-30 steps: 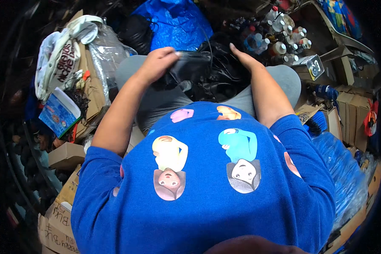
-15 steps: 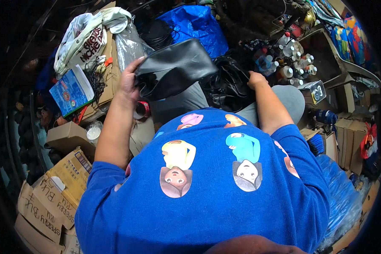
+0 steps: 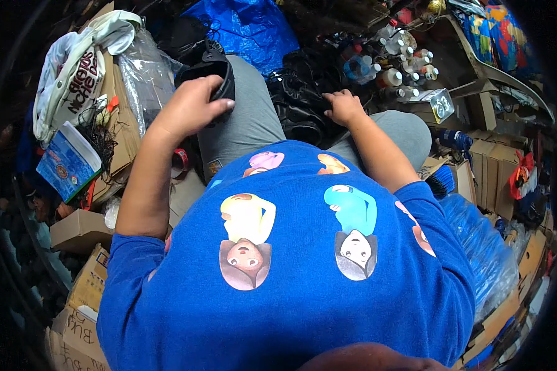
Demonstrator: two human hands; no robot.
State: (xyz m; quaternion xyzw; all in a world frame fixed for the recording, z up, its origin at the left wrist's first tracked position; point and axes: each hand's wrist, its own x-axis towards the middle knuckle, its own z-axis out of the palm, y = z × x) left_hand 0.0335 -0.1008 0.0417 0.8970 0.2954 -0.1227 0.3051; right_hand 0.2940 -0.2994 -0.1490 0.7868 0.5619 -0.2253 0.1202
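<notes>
Legs in grey trousers (image 3: 244,111) spread around a heap of glossy black goods (image 3: 300,102), which lies between the knees; its folds and openings run together in the dark, so single pieces are hard to tell apart. Its sheen suggests leather or something leather-like, probably smooth and a little slick, and best lifted by one firm edge rather than by loose folds, which could slide or drag a neighbour along. Smaller than the heap, an open-mouthed black piece (image 3: 205,62) sits at the person's left thigh, well apart from it, mouth upward and its far edge raised. It looks light enough for one hand, its rim fairly stiff and its walls likely to give a little, hardly fragile; the surest hold would be thumb inside the rim and fingers outside. The left hand (image 3: 189,106) is bent over this piece's near side, thumb parted from the fingers; whether they grip cannot be told. The right hand (image 3: 346,108) rests at the heap's right edge, fingers loosely spread, nothing visible between them. Smallest, a red-edged roll (image 3: 179,162) lies beside the left forearm.
</notes>
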